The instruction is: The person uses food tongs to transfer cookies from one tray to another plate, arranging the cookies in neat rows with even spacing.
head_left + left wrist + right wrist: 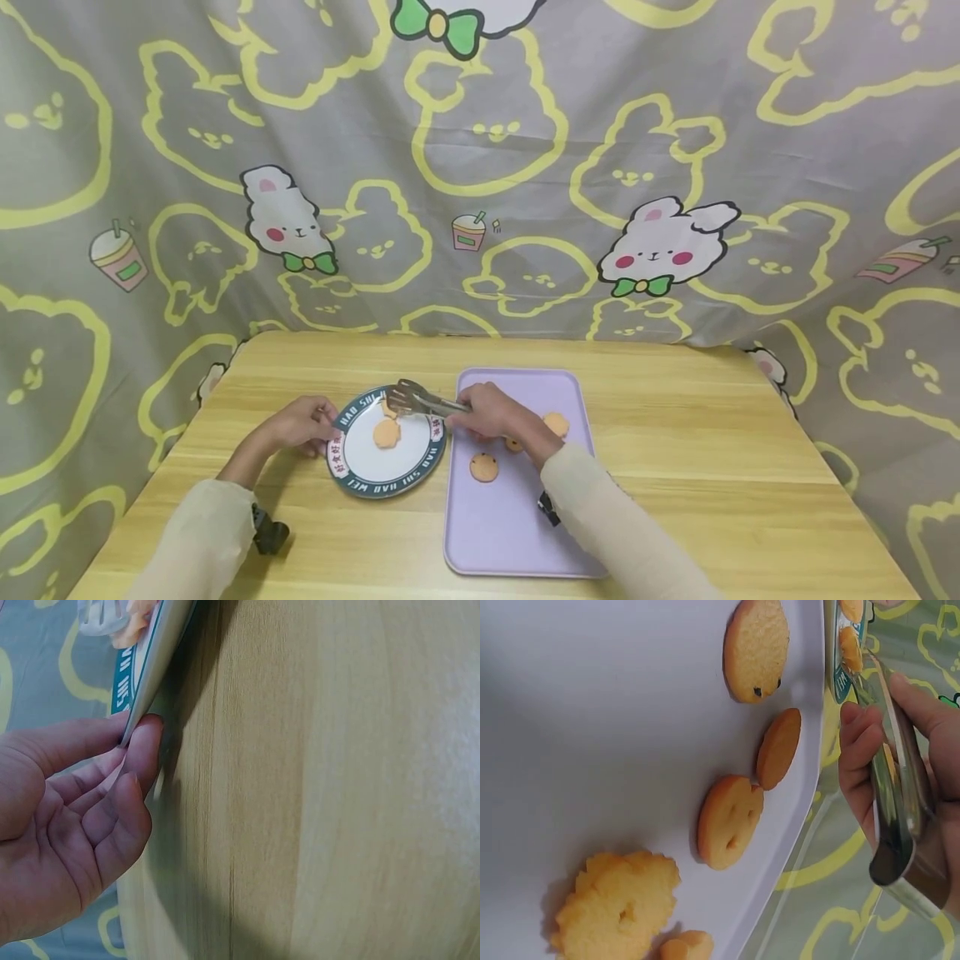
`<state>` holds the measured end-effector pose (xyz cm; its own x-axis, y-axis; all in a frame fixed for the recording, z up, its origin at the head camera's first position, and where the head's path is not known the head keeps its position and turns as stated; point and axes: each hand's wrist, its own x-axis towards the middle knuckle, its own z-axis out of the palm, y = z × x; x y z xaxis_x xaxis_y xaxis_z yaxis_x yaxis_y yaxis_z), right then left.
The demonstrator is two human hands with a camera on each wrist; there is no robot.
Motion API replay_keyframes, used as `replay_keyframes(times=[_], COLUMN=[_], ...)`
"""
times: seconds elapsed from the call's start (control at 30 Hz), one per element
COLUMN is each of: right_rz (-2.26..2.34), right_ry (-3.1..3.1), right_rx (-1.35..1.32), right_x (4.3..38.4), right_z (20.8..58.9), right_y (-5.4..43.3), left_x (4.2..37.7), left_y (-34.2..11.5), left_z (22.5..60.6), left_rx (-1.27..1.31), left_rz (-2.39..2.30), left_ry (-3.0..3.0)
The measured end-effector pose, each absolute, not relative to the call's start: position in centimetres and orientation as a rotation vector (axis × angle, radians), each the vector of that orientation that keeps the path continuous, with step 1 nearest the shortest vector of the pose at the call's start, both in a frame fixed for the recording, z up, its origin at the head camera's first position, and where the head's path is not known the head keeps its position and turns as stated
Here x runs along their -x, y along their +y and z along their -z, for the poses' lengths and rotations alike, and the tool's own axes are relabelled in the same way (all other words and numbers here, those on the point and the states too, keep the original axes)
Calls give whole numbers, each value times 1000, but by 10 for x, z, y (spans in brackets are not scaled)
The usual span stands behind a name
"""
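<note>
Cookies on tray

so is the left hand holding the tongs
No, the left hand pinches the rim of the plate, while the right hand grips the metal tongs over it.

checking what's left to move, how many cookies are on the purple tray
5: round cookie at the top of the right wrist view, edge-on cookie below it, face cookie, scalloped cookie, and a cut-off cookie at the bottom edge. More may be hidden.
</note>
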<state>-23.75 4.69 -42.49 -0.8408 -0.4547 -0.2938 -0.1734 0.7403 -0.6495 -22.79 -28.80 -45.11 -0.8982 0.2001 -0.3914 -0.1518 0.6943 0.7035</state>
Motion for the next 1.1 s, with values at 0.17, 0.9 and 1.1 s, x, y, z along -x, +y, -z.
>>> replay_keyframes(times=[0.17,0.9,1.1], right_rz=[848,757,741], right_ry=[2510,2718,2709], right_rx=[465,572,566], right_x=[240,211,203], right_z=[422,406,409], right_y=[49,143,169], left_x=[227,228,228], left_y=[-289,-288,-289], left_z=[451,453,450], left_rx=[-37,-31,-41], left_rz=[-1074,-1084,-1073], left_ry=[2469,2458,2461])
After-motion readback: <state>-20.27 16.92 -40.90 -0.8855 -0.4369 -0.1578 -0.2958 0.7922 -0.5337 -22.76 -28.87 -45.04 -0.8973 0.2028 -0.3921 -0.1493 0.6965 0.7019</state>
